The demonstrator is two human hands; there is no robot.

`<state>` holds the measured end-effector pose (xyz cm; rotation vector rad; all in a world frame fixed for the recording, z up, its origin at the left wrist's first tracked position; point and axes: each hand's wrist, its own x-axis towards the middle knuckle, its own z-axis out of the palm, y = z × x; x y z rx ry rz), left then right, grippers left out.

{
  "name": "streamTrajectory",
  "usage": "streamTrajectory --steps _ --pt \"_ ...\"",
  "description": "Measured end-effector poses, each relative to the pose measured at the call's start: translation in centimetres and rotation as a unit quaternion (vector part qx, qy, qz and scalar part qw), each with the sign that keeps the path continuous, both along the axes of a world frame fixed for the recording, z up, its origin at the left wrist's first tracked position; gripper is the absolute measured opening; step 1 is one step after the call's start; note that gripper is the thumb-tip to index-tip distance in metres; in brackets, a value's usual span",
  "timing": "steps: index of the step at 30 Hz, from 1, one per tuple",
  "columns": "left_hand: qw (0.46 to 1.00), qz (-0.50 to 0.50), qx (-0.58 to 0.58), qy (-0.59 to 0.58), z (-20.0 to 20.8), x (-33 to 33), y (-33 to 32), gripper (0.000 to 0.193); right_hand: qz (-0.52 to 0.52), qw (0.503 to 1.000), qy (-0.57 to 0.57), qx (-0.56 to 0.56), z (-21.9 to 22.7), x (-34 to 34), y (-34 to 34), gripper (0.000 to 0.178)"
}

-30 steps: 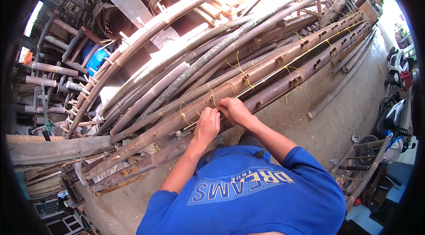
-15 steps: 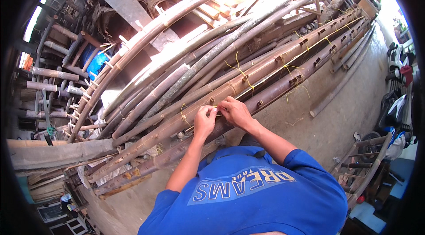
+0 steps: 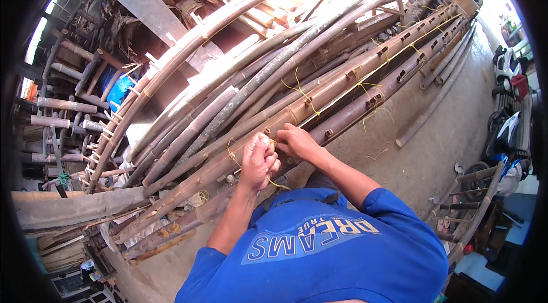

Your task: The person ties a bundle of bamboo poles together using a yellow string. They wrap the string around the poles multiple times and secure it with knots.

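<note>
mid-frame, the left hand (image 3: 260,161) clenches yellow cord (image 3: 278,185) while the right hand (image 3: 301,144) pinches it near a bamboo pole (image 3: 294,113), seemingly for tension.

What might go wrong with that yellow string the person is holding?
The yellow string might snap or slip if the left hand, closed in a fist around it, pulls too hard. Thin string could also rub that hand sore, since it is bare. And the string's tail, dangling below the fist, might snag on something.

From the right hand (image 3: 298,142), floor (image 3: 422,157) lies open at 3 o'clock; stacked poles (image 3: 194,132) block 10, a bamboo frame (image 3: 478,211) 4.
</note>
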<state>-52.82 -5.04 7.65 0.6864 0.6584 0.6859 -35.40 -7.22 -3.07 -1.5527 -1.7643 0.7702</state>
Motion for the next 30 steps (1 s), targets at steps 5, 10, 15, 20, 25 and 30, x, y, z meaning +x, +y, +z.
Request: streamTrajectory --steps 5,10,15,20,25,30 --pt "0.938 0.082 0.288 0.176 -6.2 -1.9 5.3 0.037 -0.038 0.991 0.131 0.000 2.0 0.6 -0.4 0.015" --pt "0.949 -0.209 0.030 0.233 -9.0 -1.8 3.3 0.061 -0.088 0.898 0.429 -0.039 3.9 1.4 0.1 0.018" --pt "0.703 -0.072 0.534 0.465 -12.1 -1.7 1.2 0.033 -0.082 0.986 0.136 -0.045 0.9 0.4 1.0 0.013" --pt "0.685 -0.045 0.562 0.460 -10.2 -1.3 -0.4 0.022 0.023 0.999 -0.007 0.042 -1.0 0.2 0.5 0.016" --pt "0.713 -0.023 0.550 0.434 -12.4 -1.6 1.9 0.023 -0.013 0.999 -0.034 0.041 -1.2 -0.3 0.2 0.015" --pt "0.816 -0.063 0.369 0.440 -12.5 -1.8 2.5 0.022 -0.049 0.994 0.022 0.094 -0.9 -0.9 -0.6 0.010"
